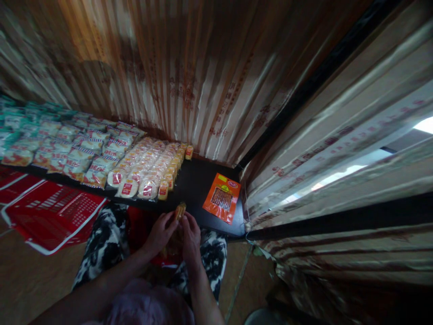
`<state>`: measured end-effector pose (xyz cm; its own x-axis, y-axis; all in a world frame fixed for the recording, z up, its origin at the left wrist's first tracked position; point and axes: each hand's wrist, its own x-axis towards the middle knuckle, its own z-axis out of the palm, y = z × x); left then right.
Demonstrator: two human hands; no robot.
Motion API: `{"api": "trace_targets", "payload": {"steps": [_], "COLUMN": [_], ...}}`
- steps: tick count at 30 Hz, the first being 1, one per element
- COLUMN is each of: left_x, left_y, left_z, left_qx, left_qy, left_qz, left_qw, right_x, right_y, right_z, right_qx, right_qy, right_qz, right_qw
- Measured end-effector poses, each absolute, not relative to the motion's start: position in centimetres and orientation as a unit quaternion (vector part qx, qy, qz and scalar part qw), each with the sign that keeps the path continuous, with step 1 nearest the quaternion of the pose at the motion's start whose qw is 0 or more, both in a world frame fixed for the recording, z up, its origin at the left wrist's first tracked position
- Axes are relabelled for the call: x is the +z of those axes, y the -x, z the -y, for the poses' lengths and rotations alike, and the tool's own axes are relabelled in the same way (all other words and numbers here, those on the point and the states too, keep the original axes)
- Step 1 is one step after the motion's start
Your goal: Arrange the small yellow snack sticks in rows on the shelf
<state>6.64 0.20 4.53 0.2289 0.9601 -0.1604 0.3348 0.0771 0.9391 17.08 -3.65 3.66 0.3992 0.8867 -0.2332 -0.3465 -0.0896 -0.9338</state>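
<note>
Near the front edge of the dark table [194, 180], both of my hands hold one small yellow-brown packet [180, 211]. The fingers of my left hand [162, 232] close on its left side, and those of my right hand [191, 232] close on its right side. Beyond it, a row of similar small yellow packets [163, 189] stands on the table beside rows of round white wrapped crackers [148, 187]. An orange packet [222, 197] lies flat at the table's right end.
White and orange snack bags [96, 170] and green bags [15, 119] fill the table's left part. Red shopping bags [67, 212] sit below its front edge. A striped curtain [189, 81] hangs behind and to the right. A red bag, partly hidden, is between my legs.
</note>
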Motion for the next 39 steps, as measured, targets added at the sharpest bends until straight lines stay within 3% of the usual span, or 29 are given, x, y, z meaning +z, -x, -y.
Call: {"api": "trace_targets", "payload": {"steps": [13,39], "left_x": [3.7,4.4], "left_y": [-6.6,-8.0], "left_z": [-0.2,-1.0], "left_qx": [0.309,0.372], "left_qy": [-0.502,-0.163], "left_qz": [-0.547,-0.504], "left_qw": [0.595,0.762], "right_x": [2.1,4.5], "right_y": [-17.5,-17.9], "right_z": [3.6,3.2], "right_qx": [0.499,0.504], "right_qy": [0.54,0.537], "right_qz": [0.186,0.201], "right_qw": [0.652,0.646]}}
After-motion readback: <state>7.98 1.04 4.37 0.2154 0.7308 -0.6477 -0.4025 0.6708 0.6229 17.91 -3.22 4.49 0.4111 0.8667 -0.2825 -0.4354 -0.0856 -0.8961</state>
